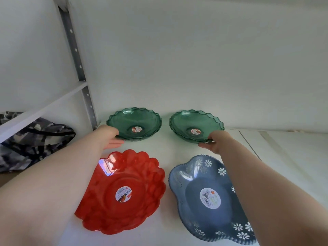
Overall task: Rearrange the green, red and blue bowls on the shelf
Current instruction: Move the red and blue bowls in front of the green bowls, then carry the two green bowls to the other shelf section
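Reaching past the red bowl (122,192) and blue bowl (207,197), left hand (108,137) and right hand (215,142) each grasp a green stack's near rim (left green bowls (134,121), right green bowls (195,125)); rearranging looks barely begun.

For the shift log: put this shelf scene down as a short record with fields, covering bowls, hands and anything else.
surface: white shelf
back row: left green bowl and right green bowl, side by side at the wall
front row: red bowl on the left, blue bowl with white flowers on the right
left hand: at the near rim of the left green bowl
right hand: fingers on the near rim of the right green bowl
stickers: one inside each bowl
elsewhere: camouflage bag left of the shelf
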